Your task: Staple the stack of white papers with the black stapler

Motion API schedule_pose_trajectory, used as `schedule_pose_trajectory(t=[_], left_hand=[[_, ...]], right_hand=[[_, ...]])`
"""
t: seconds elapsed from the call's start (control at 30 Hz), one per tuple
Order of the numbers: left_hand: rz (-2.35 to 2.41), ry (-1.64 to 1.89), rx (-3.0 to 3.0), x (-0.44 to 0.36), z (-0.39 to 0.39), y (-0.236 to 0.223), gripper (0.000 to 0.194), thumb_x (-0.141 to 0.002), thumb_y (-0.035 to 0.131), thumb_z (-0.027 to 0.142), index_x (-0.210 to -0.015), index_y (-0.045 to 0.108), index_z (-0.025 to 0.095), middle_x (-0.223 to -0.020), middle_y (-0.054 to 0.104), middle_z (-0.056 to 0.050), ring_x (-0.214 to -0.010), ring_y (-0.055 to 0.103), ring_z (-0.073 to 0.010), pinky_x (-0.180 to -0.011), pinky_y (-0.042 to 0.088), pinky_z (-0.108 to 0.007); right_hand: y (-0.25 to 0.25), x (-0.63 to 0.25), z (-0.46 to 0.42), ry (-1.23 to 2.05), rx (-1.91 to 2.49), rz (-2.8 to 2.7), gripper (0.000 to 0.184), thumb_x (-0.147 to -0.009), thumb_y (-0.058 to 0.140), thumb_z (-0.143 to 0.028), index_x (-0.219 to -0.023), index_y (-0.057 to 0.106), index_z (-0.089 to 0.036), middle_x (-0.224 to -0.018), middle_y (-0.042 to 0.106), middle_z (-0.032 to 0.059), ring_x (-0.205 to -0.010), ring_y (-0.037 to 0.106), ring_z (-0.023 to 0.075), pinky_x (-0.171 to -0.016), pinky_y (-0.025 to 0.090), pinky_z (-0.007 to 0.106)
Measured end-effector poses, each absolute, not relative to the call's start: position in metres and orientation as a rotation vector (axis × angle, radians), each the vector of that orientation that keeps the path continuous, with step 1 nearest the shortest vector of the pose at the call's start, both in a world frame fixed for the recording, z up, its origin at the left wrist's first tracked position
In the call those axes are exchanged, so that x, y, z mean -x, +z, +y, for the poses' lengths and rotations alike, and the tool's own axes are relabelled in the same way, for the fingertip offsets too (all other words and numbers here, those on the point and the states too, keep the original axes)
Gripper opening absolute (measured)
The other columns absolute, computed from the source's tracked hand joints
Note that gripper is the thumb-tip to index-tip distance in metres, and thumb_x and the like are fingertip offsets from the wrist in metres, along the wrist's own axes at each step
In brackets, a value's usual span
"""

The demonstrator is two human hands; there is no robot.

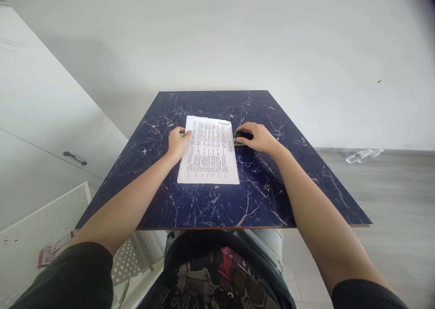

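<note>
Printed sheets of paper lie on the dark blue marbled table, their lines of text running sideways. My left hand grips the left edge of the paper, thumb on top and fingers curled at the side. At the right edge, my right hand is closed around a black stapler. The stapler's front end meets the paper's right edge; whether the paper sits inside its jaws I cannot tell. How many sheets there are is not clear.
A white wall stands behind the table. To the left is a white cabinet with a dark handle, and below it a white perforated rack holding a red-and-white packet. Clear plastic packaging lies on the floor at right.
</note>
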State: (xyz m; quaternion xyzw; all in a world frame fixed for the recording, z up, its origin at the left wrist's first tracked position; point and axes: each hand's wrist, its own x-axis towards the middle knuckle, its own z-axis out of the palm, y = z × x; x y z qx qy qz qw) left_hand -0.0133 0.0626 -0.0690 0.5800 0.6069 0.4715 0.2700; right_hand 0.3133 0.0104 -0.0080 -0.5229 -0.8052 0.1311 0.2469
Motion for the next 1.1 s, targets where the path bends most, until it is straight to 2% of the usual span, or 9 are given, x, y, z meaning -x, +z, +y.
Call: schedule_pose_trajectory(t=[0.13, 0.3, 0.5, 0.83, 1.1], left_hand=[[1.638, 1.256, -1.544, 0.011, 0.061, -0.067, 0.015, -0.088, 0.067, 0.03, -0.094, 0.066, 0.017, -0.092, 0.077, -0.012, -0.082, 0.073, -0.0253, -0.076, 0.055, -0.036], [1.643, 1.281, -1.559, 0.009, 0.059, -0.065, 0.014, -0.087, 0.069, 0.029, -0.092, 0.066, 0.016, -0.088, 0.077, -0.012, -0.079, 0.073, -0.0254, -0.072, 0.054, -0.035], [1.634, 1.292, -1.547, 0.009, 0.058, -0.065, 0.013, -0.088, 0.069, 0.028, -0.093, 0.067, 0.016, -0.09, 0.077, -0.012, -0.08, 0.073, -0.0256, -0.076, 0.054, -0.036], [1.654, 1.278, -1.551, 0.008, 0.057, -0.061, 0.008, -0.088, 0.069, 0.025, -0.087, 0.066, 0.017, -0.083, 0.075, -0.01, -0.078, 0.071, -0.0241, -0.082, 0.053, -0.038], [1.655, 1.271, -1.548, 0.007, 0.055, -0.059, 0.008, -0.087, 0.069, 0.024, -0.084, 0.065, 0.018, -0.078, 0.074, -0.008, -0.075, 0.07, -0.0238, -0.081, 0.053, -0.038]], right_hand=[[-0.013, -0.308, 0.016, 0.202, 1.449, -2.013, 0.033, -0.102, 0.043, -0.032, -0.106, 0.073, -0.019, -0.11, 0.073, 0.0118, -0.103, 0.065, 0.0271, -0.093, 0.048, 0.04], [-0.029, -0.296, 0.025, 0.066, 1.651, -1.997, 0.038, -0.104, 0.036, -0.03, -0.089, 0.07, -0.019, -0.099, 0.071, 0.0127, -0.098, 0.064, 0.0271, -0.093, 0.044, 0.038], [-0.034, -0.292, 0.025, -0.01, 1.748, -2.029, 0.044, -0.107, 0.03, -0.032, -0.085, 0.066, -0.02, -0.095, 0.072, 0.0135, -0.093, 0.064, 0.0279, -0.086, 0.044, 0.036], [-0.031, -0.282, 0.017, -0.203, 1.884, -2.153, 0.046, -0.108, 0.027, -0.03, -0.09, 0.068, -0.018, -0.101, 0.074, 0.0158, -0.092, 0.065, 0.0288, -0.078, 0.043, 0.036], [-0.03, -0.281, 0.018, -0.121, 1.945, -2.097, 0.048, -0.108, 0.029, -0.032, -0.088, 0.069, -0.019, -0.097, 0.075, 0.0161, -0.09, 0.067, 0.0301, -0.077, 0.043, 0.036]])
